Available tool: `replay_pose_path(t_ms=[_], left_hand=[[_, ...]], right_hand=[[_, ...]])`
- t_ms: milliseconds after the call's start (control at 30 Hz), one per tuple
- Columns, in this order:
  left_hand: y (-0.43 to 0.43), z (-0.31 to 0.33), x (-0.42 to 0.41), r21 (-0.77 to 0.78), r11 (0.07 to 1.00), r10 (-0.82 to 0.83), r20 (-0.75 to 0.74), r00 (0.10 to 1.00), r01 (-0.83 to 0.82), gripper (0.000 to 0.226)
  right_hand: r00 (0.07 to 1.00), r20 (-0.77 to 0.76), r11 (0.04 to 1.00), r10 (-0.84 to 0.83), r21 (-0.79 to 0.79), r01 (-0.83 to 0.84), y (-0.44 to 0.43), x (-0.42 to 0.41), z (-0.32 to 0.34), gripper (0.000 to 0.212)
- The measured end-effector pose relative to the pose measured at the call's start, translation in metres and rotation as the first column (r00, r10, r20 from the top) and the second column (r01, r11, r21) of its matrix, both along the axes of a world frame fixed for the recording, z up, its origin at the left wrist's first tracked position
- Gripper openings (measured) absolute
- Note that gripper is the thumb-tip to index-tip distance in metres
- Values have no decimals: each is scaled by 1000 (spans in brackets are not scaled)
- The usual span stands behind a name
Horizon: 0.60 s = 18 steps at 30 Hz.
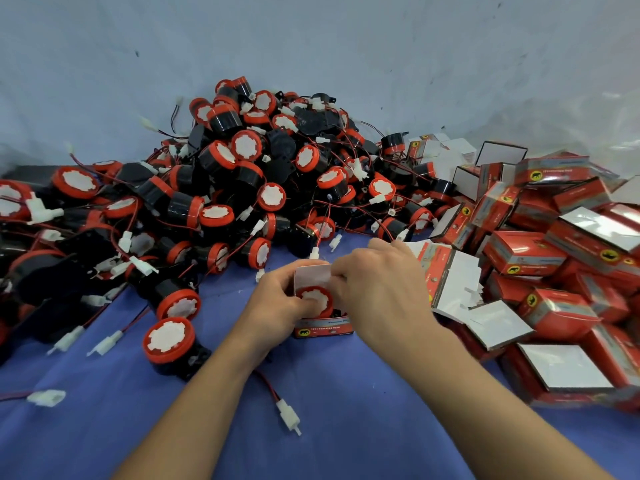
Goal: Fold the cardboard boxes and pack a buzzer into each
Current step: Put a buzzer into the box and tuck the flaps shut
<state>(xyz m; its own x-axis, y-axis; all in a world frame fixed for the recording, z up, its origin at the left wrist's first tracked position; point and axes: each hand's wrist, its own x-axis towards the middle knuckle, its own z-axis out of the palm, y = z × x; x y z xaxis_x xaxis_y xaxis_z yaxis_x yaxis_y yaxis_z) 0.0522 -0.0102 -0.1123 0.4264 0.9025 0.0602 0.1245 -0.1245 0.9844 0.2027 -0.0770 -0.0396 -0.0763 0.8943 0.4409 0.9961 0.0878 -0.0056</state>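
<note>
A small red cardboard box (323, 330) stands open on the blue cloth at centre. A red-capped black buzzer (316, 298) sits inside it, white face up. My left hand (277, 303) grips the box's left side. My right hand (377, 289) pinches the white top flap (311, 274) at the box's far edge. A red wire with a white connector (288, 415) trails out from under my left forearm toward me.
A big heap of loose buzzers (242, 174) with tangled wires fills the left and back. Folded red boxes (561, 244) are piled at the right, with flat box blanks (453, 282) beside my right hand. Two buzzers (169, 336) lie near left. A grey wall stands behind.
</note>
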Motion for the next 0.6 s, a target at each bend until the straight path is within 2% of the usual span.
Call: replay_pose_path(t_ms=[100, 167, 267, 333, 467, 533, 600], left_hand=[[0, 1, 1, 18, 1000, 3, -18, 1000, -3, 51], [0, 0, 3, 15, 1000, 14, -20, 1000, -14, 51], [0, 0, 3, 13, 1000, 23, -2, 1000, -23, 55], [0, 0, 4, 9, 1000, 19, -6, 1000, -19, 55], [0, -2, 4, -11, 1000, 16, 6, 1000, -16, 50], [-1, -3, 5, -9, 1000, 18, 19, 1000, -18, 51], [-1, -2, 5, 0, 1000, 22, 34, 999, -22, 51]], right_hand=[[997, 65, 998, -48, 53, 45, 6, 0, -10, 25], [991, 126, 998, -53, 31, 49, 7, 0, -16, 22], [968, 247, 999, 37, -32, -30, 6, -4, -17, 19], [936, 336, 990, 108, -123, -71, 7, -2, -13, 21], [854, 475, 928, 212, -372, -23, 16, 1, 5, 37], [824, 484, 879, 293, -476, -32, 19, 3, 12, 37], [840, 434, 825, 325, -564, -28, 20, 8, 19, 33]])
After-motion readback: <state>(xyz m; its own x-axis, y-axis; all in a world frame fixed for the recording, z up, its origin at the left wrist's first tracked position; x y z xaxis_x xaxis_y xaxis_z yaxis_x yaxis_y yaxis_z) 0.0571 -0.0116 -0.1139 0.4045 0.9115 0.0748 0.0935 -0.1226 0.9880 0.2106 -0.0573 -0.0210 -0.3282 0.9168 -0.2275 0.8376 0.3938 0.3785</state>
